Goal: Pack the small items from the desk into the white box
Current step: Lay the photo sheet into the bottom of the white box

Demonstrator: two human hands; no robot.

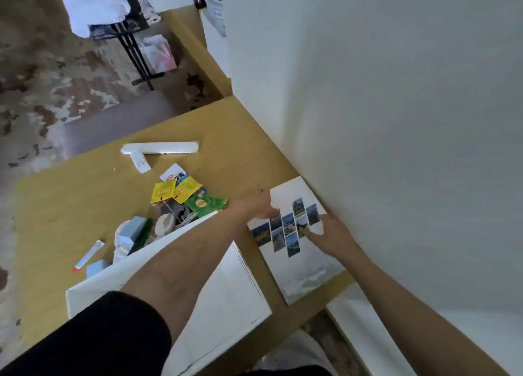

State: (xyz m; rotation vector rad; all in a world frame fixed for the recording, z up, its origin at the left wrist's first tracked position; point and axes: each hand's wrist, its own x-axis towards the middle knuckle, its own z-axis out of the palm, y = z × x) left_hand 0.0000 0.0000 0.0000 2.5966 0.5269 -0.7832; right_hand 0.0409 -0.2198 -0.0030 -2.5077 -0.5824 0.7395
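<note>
Hands meet on a flat white panel (pixel 305 268) printed with a cluster of small landscape photos, which lies on the wooden desk (pixel 70 205) close against the pale wall (pixel 396 121). The left hand (pixel 256 207) grasps the panel's left edge near the far corner, and the right hand (pixel 332 232) grasps the opposite edge, thumb on top beside the photos. The picture is too blurred to show whether the panel is lifted or flat on the wood.

The white box (pixel 226 293) sits just left of the panel at the near edge of the desk, partly hidden under the left forearm and its black sleeve (pixel 99 333).

The small items lie in a loose pile beyond the box's far corner. Two yellow sachets (pixel 162 191) overlap a white card (pixel 174 173), with a green tea packet (pixel 206 204) just beside them. Nearer the box are a roll of tape (pixel 164 224) and a pale blue carton (pixel 133 228). A thin tube with a red cap (pixel 87 255) lies apart to the left. Farther back on the desk rests a long white bar (pixel 161 148) with a short stub on its side.
</note>
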